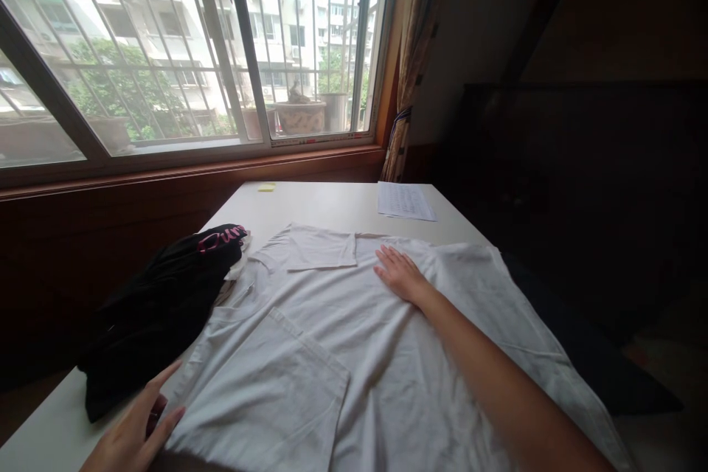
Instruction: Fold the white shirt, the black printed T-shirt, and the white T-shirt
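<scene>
A white T-shirt (387, 339) lies spread over the white table (326, 203), both sleeves folded in over the body. My right hand (399, 273) rests flat on the shirt near its far edge, fingers stretched out, holding nothing. My left hand (136, 431) is at the near left edge of the shirt, fingers extended, touching the cloth's edge beside a black garment (160, 302) with pink lettering.
A sheet of printed paper (405, 200) lies at the table's far right and a small yellow note (266, 187) at the far edge. A wooden window sill and barred window run along the left. Dark furniture stands to the right.
</scene>
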Demonstrator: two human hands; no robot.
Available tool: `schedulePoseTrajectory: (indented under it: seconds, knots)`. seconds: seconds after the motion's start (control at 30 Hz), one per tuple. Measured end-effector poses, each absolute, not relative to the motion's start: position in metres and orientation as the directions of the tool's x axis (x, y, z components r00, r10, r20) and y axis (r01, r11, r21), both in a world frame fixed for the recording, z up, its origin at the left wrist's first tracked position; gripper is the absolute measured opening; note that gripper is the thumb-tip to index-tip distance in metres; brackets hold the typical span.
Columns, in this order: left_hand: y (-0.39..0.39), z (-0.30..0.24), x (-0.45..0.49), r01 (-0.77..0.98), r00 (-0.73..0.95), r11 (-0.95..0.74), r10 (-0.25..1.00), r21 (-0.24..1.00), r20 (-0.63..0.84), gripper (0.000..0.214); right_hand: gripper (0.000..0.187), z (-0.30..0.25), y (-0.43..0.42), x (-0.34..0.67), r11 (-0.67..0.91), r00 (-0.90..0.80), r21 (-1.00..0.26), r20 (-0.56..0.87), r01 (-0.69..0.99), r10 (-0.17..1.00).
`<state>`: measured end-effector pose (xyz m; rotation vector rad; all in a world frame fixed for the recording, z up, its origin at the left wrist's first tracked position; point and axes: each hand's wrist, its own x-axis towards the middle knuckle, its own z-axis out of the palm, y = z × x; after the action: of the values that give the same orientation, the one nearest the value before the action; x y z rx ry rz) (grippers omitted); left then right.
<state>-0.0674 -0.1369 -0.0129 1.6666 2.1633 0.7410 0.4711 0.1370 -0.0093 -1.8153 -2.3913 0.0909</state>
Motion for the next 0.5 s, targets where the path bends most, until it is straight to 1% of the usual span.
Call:
schedulePoseTrajectory:
  seconds: [0.13,0.2,0.27,0.3,0.33,0.37,0.4,0.47,0.5]
  knots:
    - [-0.149,-0.023,-0.070,0.791,-0.293,0.209,0.954,0.575,0.056,0.071,0.060,-0.006,0.123,0.491,0.313,-0.301,-0.136,0.099,0.940,0.948]
    - [-0.148,-0.022,-0.070,0.802,-0.288,0.199,0.955,0.564,0.073,0.073,0.057,-0.002,0.113,0.515,0.325,-0.300,-0.141,0.172,0.935,0.938]
    - [-0.145,-0.018,-0.067,0.812,-0.277,0.188,0.957,0.552,0.082,0.075,0.052,0.003,0.100,0.550,0.286,-0.238,-0.137,0.289,0.948,0.927]
    - [-0.144,-0.015,-0.065,0.815,-0.273,0.186,0.959,0.548,0.079,0.076,0.050,0.007,0.092,0.569,0.232,-0.179,-0.129,0.328,0.964,0.927]
    - [-0.143,-0.012,-0.062,0.816,-0.274,0.190,0.959,0.546,0.075,0.077,0.047,0.010,0.084,0.590,0.139,-0.092,-0.103,0.374,0.985,0.923]
    - [-0.142,-0.009,-0.059,0.814,-0.279,0.199,0.958,0.545,0.068,0.078,0.045,0.012,0.075,0.611,0.023,0.012,-0.080,0.406,0.997,0.914]
    - [-0.141,-0.006,-0.056,0.811,-0.286,0.208,0.956,0.547,0.060,0.079,0.044,0.014,0.066,0.632,-0.097,0.116,-0.066,0.408,0.993,0.906]
    - [-0.141,-0.001,-0.051,0.803,-0.302,0.222,0.951,0.553,0.058,0.083,0.053,0.015,0.048,0.669,-0.312,0.321,-0.079,0.321,0.947,0.891]
    - [-0.141,0.001,-0.050,0.801,-0.309,0.225,0.949,0.554,0.061,0.085,0.058,0.014,0.040,0.685,-0.395,0.412,-0.116,0.259,0.911,0.874]
